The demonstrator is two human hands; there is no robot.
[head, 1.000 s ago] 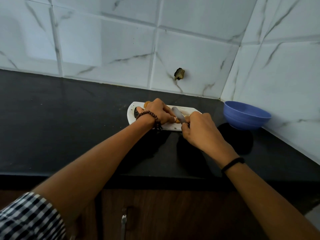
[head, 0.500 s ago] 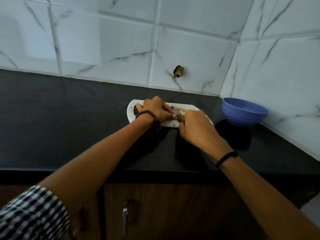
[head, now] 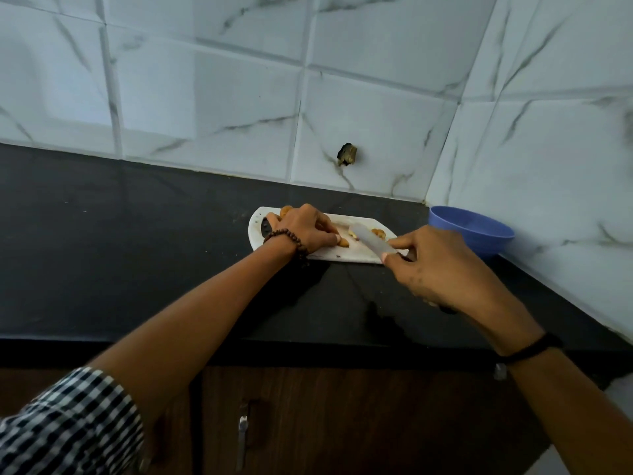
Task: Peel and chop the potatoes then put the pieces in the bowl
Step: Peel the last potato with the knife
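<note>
**Entry: chopping step, centre of frame**

- Cutting board (head: 356, 258): white, lying flat on the dark worktop (head: 137, 255).
- Left hand (head: 303, 231): over the board's left half. Grip closed, fingers curled down onto a potato piece (head: 343, 242) and pinning it at the fingertips.
- Right hand (head: 442, 269): right of centre. Grip wrapped round the handle of the knife (head: 371, 240); the blade angles up and left across the board, its tip just beside the pinned piece.
- Cut pieces (head: 378, 232): small yellow lumps on the board's right part, beyond the blade.
- Further potato (head: 286, 210): at the board's upper-left edge, mostly hidden behind the left hand; cannot tell if it is peeled.
- Bowl (head: 472, 231): blue, right of the board in the tiled corner. Contents not visible.

**Handling notes (judgement)**

- Tuck the left fingertips back from the cut line.
- Set the piece on a flat face so it cannot roll.
- Bring the blade straight down, with the board steady.
- Clear the cut pieces to the right, towards the bowl.
</note>
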